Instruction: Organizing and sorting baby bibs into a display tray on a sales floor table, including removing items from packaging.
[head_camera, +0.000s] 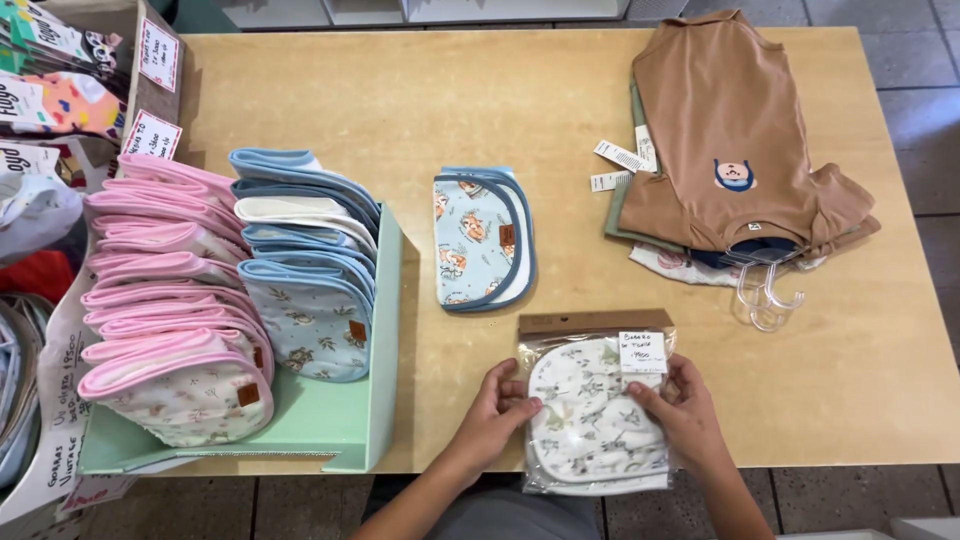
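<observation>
Gripping item: left hand (497, 408), fingers curled onto the left edge of a clear plastic packet (597, 412), thumb on its front. Right hand (684, 408) likewise closed on the packet's right edge, fingertips pressing the film. Packet lies flat at the near edge of the table (480, 100), between both hands.

Packet: glossy, crinkled transparent film; holds a rounded white cloth bib with a small muted print. Brown card header (594, 322), rectangular, across its top. Small white square price sticker (642, 352), handwritten, at the upper right corner.

Beyond the packet, near table centre: loose stack of bibs (482, 238), soft pale blue cloth with orange animal figures, darker blue binding, rounded outline, small brown tab.

Left: mint green tray (370, 400), rigid, open-topped, straight-walled. Inside it, a row of pink-edged bibs (170, 330) standing on edge, and beside them a row of blue-edged bibs (305, 260), some cream; each with a small brown tab.

Far right: brown sleeveless bodysuit (730, 130), smooth knit, small animal face on the chest, lying atop other folded garments. White rectangular tags (620, 160) show at its left side. Clear plastic hanger hooks (768, 295) project from the pile toward the near side.

Far left corner: two white cards with red borders (155, 90), handwritten, fixed to a box.
</observation>
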